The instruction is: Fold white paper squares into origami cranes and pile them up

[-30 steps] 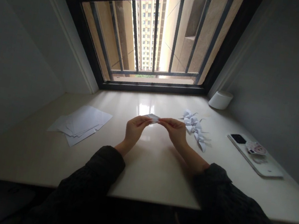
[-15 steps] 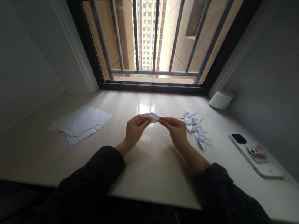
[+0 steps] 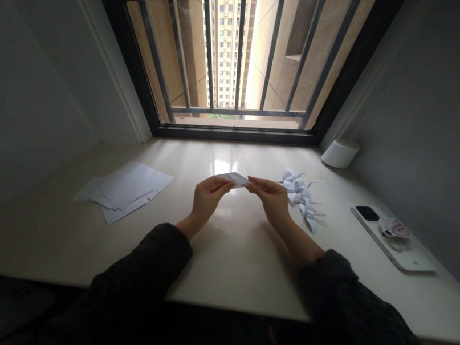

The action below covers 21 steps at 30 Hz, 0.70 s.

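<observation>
At a pale glossy desk (image 3: 235, 254) below a dark-framed barred window (image 3: 238, 58), I held a small folded piece of white paper (image 3: 235, 178) between both hands, lifted just clear of the desktop near its middle. The paper sat directly between the two hands, with its long axis running left to right, roughly level and square to my line of sight. My left hand (image 3: 208, 197) pinched the left end between thumb and fingertips, knuckles curled and wrist low. My right hand (image 3: 271, 198) pinched the right end in the same way, its fingers reaching in towards the left. Neither hand was nearer than the other; each had one end, and the fingertips were close together across the fold.

The paper looked flat and thin, narrowing to a low point along its upper edge and pale grey against the window's reflection on the desk. How many layers it had could not be made out.

A loose stack of white paper sheets (image 3: 126, 190) lay well off to my left. A cluster of small folded white paper cranes (image 3: 300, 197) sat just beyond my right hand. Further right were a white smartphone (image 3: 393, 240) and, by the wall, a white cylindrical container (image 3: 340, 152).
</observation>
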Each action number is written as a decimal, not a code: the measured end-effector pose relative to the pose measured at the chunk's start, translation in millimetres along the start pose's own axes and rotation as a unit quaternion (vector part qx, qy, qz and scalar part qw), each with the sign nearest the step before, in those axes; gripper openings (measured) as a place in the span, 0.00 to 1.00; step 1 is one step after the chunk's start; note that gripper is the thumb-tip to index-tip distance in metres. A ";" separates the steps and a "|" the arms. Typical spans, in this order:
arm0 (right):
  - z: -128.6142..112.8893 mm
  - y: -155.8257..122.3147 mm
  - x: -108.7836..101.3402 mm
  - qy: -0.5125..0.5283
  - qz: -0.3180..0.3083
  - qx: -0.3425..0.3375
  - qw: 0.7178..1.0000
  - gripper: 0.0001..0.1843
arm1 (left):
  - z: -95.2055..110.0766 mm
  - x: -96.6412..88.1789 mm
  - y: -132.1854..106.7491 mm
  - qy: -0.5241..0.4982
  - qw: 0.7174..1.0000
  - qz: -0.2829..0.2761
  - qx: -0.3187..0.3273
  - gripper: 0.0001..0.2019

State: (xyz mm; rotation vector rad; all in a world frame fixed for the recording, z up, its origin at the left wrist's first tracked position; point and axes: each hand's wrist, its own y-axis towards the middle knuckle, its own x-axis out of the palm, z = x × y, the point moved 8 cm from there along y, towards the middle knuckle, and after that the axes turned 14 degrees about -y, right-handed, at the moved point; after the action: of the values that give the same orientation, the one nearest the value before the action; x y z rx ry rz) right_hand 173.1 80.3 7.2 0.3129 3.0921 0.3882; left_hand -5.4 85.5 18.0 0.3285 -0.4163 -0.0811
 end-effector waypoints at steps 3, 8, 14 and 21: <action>-0.3 0.6 0.5 0.001 -0.007 -0.001 1.000 0.16 | 2.8 1.0 0.8 0.002 1.000 -0.005 0.009 0.09; 2.4 2.0 2.2 0.002 -0.023 0.010 1.000 0.16 | 5.2 1.4 1.9 -0.001 1.000 -0.008 0.015 0.09; 6.0 1.8 4.4 0.019 -0.033 0.035 0.999 0.17 | 4.4 -1.0 1.9 -0.001 1.000 0.001 0.011 0.09; 10.4 2.1 5.7 0.023 -0.032 0.050 0.998 0.18 | -0.5 -3.4 1.2 0.012 1.000 0.013 -0.006 0.11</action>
State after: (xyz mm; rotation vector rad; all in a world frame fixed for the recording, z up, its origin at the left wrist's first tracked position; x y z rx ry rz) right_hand 168.2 86.0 -2.3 0.2084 3.1635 0.2441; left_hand -8.3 87.3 16.7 0.3121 -0.3965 -0.0551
